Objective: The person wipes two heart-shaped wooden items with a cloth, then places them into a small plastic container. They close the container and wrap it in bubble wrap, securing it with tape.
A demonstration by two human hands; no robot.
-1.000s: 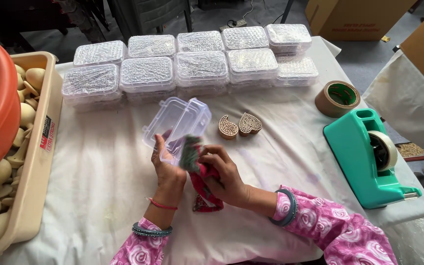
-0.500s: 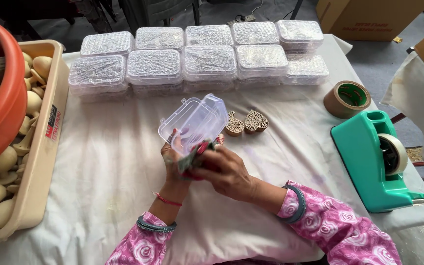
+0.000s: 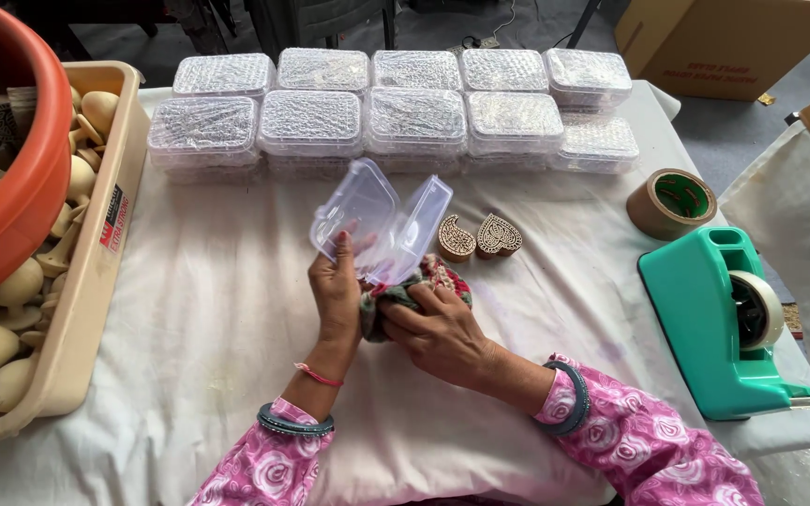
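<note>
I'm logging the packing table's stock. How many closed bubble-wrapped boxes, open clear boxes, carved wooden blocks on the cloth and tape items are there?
Visible box tops only; stacked ones beneath can't be counted.
Closed bubble-wrapped boxes: 10
Open clear box, held by the left hand: 1
Carved wooden blocks: 2
Tape items, a brown roll and a teal dispenser: 2
Total: 15

The left hand (image 3: 337,281) grips an open clear plastic hinged box (image 3: 382,220); just below the box, the right hand (image 3: 438,330) presses a red-green patterned cloth (image 3: 424,281).
</note>
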